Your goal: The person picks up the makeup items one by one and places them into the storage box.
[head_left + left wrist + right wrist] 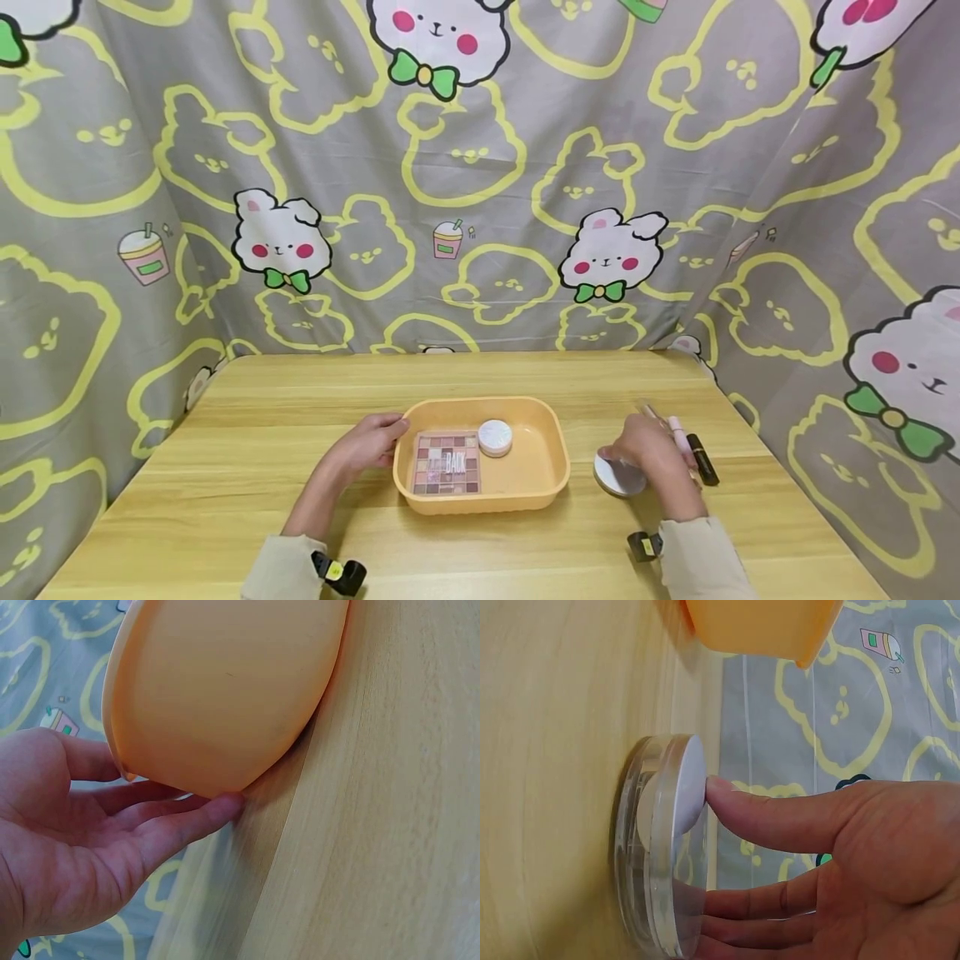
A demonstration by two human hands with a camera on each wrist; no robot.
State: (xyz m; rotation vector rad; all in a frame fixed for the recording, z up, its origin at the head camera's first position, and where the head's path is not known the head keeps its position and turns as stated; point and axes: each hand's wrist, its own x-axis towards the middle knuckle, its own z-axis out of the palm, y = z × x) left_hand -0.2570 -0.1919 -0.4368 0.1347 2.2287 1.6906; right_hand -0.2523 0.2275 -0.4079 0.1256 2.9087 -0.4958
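Both hands are at work over a wood-grain counter [187,492], as the head view shows. The left hand [371,442] touches the left end of a peach-orange plastic tray [480,502], and the right hand [648,446] grips a round, flat case [617,481] just right of it. Inside the tray, an eyeshadow palette [447,467] lettered "BACK" lies at the left, with a white-lidded round jar [495,437] just beside it. Beyond the right hand are a pink tube [677,431] and a black tube [702,460], near each other. A grey curtain [517,179] printed with rabbits hangs behind.

In the left wrist view, the left hand's fingers are fairly straight against the tray's outer end wall and rim, without wrapping round it.

In the right wrist view, the case has clear sides and a pale lid; the right hand's thumb meets the lid near one edge and the fingers reach toward the other. Whether its underside fully touches the counter is hard to tell.
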